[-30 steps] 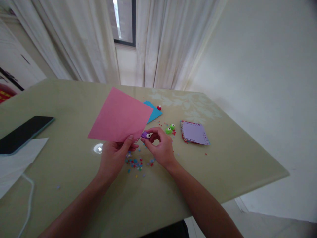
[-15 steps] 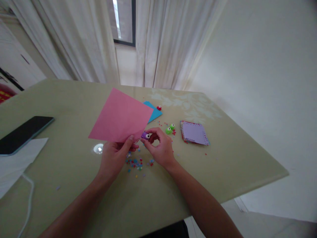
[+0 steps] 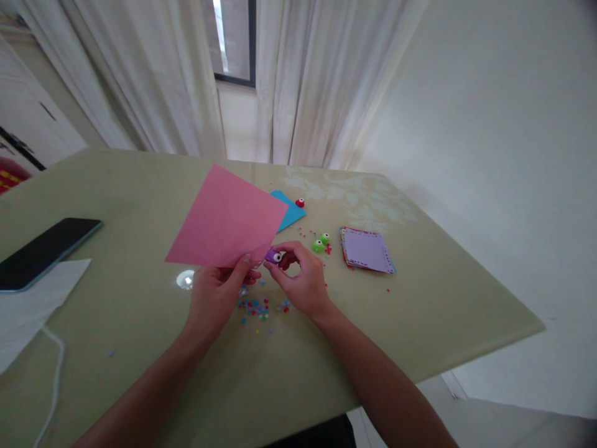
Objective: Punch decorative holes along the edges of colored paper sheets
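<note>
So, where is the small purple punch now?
In the head view, the purple punch is pinched in the right hand, at the lower right corner of the pink paper that the left hand holds.

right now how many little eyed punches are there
4: purple punch in the right hand, two green punches side by side beyond it, red punch by the blue paper. The pink paper may hide more.
</note>
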A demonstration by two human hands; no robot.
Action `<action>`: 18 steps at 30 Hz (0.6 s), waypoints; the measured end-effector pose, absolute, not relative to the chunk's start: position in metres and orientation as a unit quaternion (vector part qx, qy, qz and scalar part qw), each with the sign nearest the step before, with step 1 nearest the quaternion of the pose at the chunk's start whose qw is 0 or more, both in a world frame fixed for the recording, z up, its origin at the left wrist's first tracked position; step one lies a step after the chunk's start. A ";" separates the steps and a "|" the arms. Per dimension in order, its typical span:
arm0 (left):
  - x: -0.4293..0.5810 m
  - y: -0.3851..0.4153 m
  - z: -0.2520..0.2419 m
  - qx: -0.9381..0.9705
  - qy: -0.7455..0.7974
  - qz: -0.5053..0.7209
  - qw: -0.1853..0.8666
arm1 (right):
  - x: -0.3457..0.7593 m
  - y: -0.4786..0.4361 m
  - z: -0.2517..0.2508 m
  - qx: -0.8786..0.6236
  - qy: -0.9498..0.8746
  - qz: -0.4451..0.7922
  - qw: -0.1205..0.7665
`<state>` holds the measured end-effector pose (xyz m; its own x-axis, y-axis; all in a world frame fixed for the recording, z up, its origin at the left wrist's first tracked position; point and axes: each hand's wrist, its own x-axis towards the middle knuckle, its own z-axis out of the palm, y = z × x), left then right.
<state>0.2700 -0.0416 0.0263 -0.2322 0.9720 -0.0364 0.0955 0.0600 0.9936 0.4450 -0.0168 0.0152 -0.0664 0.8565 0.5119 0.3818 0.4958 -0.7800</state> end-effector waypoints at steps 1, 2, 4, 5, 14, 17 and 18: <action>0.270 -0.042 0.027 0.452 0.594 0.515 0.423 | 0.445 -0.017 0.015 -0.446 -0.694 0.228 0.517; 0.270 -0.042 0.027 0.453 0.596 0.512 0.421 | 0.445 -0.017 0.014 -0.447 -0.695 0.226 0.517; 0.271 -0.042 0.028 0.456 0.599 0.509 0.417 | 0.445 -0.016 0.013 -0.448 -0.695 0.226 0.514; 0.271 -0.041 0.028 0.458 0.600 0.507 0.416 | 0.446 -0.016 0.013 -0.449 -0.696 0.227 0.513; 0.271 -0.042 0.027 0.465 0.596 0.506 0.416 | 0.447 -0.015 0.011 -0.445 -0.711 0.203 0.505; 0.271 -0.042 0.027 0.458 0.587 0.515 0.424 | 0.447 -0.015 0.012 -0.441 -0.712 0.203 0.507; 0.271 -0.042 0.027 0.454 0.585 0.518 0.428 | 0.446 -0.015 0.012 -0.440 -0.712 0.204 0.508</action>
<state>0.2712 -0.0416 0.0269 -0.2210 0.9748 -0.0307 0.0875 0.0511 0.9949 0.4464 -0.0154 0.0118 -0.0966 0.8331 0.5446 0.4191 0.5303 -0.7370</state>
